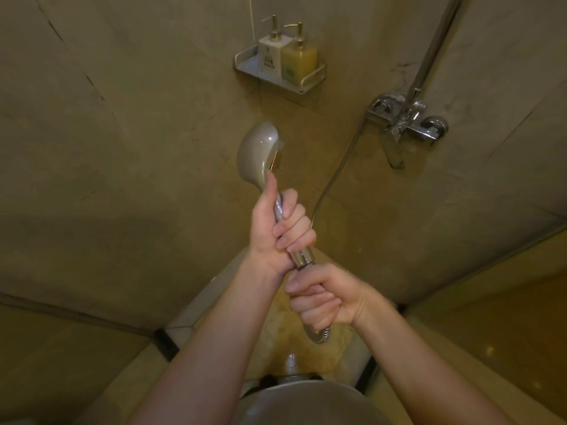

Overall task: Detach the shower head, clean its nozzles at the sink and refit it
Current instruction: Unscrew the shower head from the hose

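Note:
The shower head (259, 154) is a rounded beige-grey head on a chrome handle, held upright in the middle of the head view with its back toward me; the nozzles are hidden. My left hand (279, 228) is wrapped around the handle, thumb up against the head's neck. Just below it, my right hand (322, 299) is closed around the chrome hose (337, 176) end where it meets the handle. From my right fist the hose loops down, then rises to the mixer tap (405, 121) on the wall.
A wall shelf (245, 64) up high holds two pump bottles, one white (273, 53) and one yellow (299, 61). A chrome riser pipe (435, 44) runs up from the mixer. Tiled walls stand close all around. A round metal rim (306, 391) sits below my arms.

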